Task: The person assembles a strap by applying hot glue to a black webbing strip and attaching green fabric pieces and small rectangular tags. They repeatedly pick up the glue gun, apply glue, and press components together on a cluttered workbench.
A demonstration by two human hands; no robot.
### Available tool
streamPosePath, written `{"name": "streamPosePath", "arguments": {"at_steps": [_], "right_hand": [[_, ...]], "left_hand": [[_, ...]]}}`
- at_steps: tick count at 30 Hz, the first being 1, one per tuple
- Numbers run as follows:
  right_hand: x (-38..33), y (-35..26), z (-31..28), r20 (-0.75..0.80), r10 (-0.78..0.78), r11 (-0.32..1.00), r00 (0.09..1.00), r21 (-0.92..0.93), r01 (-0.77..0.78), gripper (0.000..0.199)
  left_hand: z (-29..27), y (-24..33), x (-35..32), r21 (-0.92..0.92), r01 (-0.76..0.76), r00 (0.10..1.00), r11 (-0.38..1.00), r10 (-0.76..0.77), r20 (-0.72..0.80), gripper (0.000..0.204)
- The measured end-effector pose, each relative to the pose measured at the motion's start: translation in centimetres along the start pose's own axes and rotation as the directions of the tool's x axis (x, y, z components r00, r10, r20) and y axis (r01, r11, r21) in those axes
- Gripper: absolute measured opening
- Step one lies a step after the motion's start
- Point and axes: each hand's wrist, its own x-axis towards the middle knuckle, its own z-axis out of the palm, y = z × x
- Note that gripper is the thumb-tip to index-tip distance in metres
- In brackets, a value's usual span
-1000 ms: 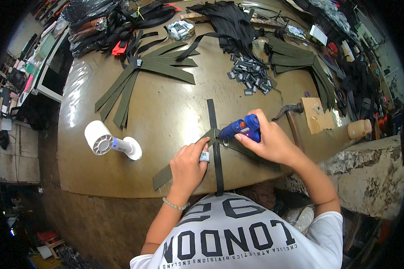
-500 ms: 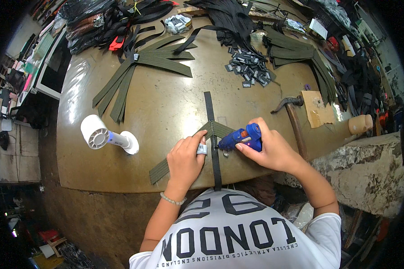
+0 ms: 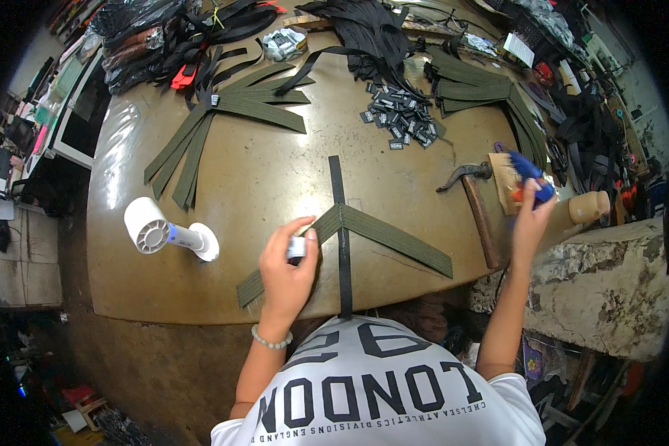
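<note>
Logged from my remote view: black strap (image 3: 344, 260), long axis running away from the torso; olive webbing (image 3: 401, 241) in an inverted V, apex on the strap. Left hand (image 3: 286, 267), the nearer, just left of the strap, fingers curled about a small white piece (image 3: 296, 247), whether pinched or worn I can't say. Right hand (image 3: 530, 223), well right of it, grasping a blue glue gun (image 3: 526, 169); claw hammer (image 3: 482, 223) lying between strap and gun. White handheld fan (image 3: 148, 223), far left of the strap.

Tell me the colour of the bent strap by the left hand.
The bent strap is olive green; it shows best in the head view.
</note>
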Motion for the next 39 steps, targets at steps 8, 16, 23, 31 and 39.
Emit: {"name": "streamPosePath", "arguments": {"at_steps": [8,16,23,31,39], "right_hand": [[-2.3,0.8,-6.9,0.118,0.189,0.876,0.975,-0.469,-0.113,0.053],[-13.7,-11.9,2.8,0.887,-0.306,0.493,0.345,0.458,-0.740,0.042],[-15.3,-12.8,5.8,0.912,-0.161,0.347,0.378,0.410,-0.843,0.019],[-14.9,-12.0,5.3,0.865,-0.123,0.391,0.487,0.493,-0.777,0.016],[-14.9,-12.1,5.0,0.760,-0.143,0.549,0.634,0.594,-0.588,0.016]], "left_hand": [[-1.5,1.6,1.2,-0.849,0.471,0.853,-0.240,-0.120,0.507,0.035],[0.4,4.3,0.5,-0.859,0.474,0.873,0.192,-0.227,0.431,0.043],[0.6,3.3,-0.6,-0.869,0.486,0.852,0.093,-0.274,0.447,0.049],[1.1,3.6,-0.7,-0.826,0.513,0.828,0.234,-0.388,0.404,0.046],[1.2,3.3,-0.7,-0.830,0.513,0.849,0.219,-0.275,0.452,0.049]]}}
